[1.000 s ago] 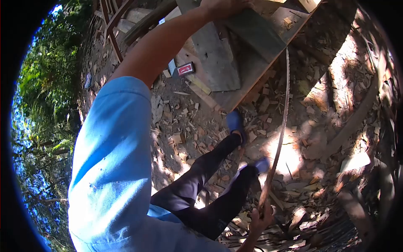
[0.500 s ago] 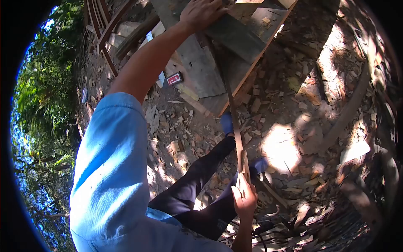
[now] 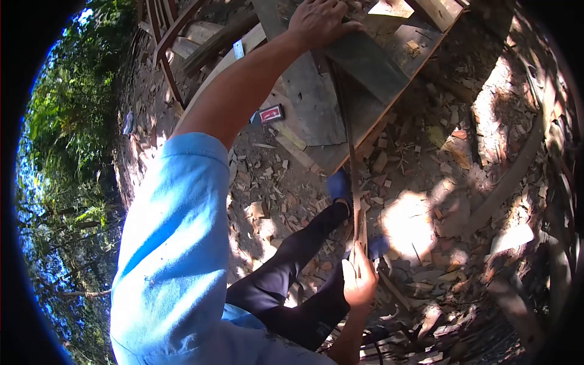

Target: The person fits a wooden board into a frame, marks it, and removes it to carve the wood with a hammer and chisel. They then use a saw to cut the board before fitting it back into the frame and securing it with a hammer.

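Observation:
My right hand is closed around the handle of a handsaw. Its long, narrow toothed blade runs away from me to the work surface, beside a dark grey board. Resting on that board is my left hand, palm down with the thumb spread outward. A second weathered grey board lies on the other side of the blade. Both boards are on a wooden worktable. Where the blade passes between the boards, the far end is hard to make out.
A small red-and-black box lies on the table's left part. Curved wooden pieces stand at upper left. Wood chips and offcuts cover the ground around my blue shoes. Larger wood pieces lie at right.
The whole view has shifted, so table and hands appear farther right. My right hand and the saw have moved slightly toward the table. My left thumb now shows spread out on the board.

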`<state>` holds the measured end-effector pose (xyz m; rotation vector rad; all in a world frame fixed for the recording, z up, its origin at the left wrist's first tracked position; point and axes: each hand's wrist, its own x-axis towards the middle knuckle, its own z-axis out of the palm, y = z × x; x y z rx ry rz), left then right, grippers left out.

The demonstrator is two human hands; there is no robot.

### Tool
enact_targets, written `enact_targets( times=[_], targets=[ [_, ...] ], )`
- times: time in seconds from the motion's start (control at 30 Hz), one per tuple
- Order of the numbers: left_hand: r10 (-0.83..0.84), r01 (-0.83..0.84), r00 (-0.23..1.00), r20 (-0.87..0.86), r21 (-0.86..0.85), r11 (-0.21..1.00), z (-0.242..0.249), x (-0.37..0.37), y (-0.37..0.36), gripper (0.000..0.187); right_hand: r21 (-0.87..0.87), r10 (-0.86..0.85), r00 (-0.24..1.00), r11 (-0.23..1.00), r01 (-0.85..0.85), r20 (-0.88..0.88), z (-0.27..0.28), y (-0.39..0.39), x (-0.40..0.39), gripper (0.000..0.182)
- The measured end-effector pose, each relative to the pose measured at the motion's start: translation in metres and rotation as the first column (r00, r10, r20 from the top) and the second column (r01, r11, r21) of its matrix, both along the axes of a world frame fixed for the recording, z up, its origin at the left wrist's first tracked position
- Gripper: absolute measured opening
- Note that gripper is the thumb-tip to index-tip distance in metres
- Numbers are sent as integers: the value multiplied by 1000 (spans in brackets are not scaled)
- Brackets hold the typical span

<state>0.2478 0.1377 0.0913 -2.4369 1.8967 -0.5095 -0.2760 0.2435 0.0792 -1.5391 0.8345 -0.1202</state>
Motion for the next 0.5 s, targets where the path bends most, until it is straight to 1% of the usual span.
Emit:
enact_targets(
  times=[0.07,0.1,0.17,0.2,0.27,0.33,0.37,0.43,0.5],
  targets=[
    [64,-65,997,36,8,998,-9,1,0,66,1,16,1000,1000,-16,7,4,-1,5,48],
    [51,-52,998,47,10,999,-12,4,2,65,14,-54,998,998,53,31,-2,7,4,49],
    [11,-12,997,73,14,1000,-10,3,-1,63,-27,-37,999,999,38,40,-3,10,4,49],
    [37,-40,998,56,41,998,-11,1,1,61,-39,-28,999,999,29,31,0,8,4,48],
    [93,-95,995,26,98,991,2,-7,0,57,-47,-15,1000,999,15,7,7,6,5,47],
    [15,-12,998,53,-54,998,-7,-1,3,53,-37,-6,1000,999,6,-21,13,5,7,45],
    [-17,26,997,71,-137,990,-10,0,4,51,-2,-26,999,1000,26,-20,12,8,6,45],
    [5,-4,1000,5,-107,994,-10,0,5,48,-17,-6,1000,1000,6,-6,7,11,9,46],
    [20,-22,999,-29,-90,996,-5,1,7,47,29,-11,1000,1000,12,-19,4,17,13,46]
  ],
)
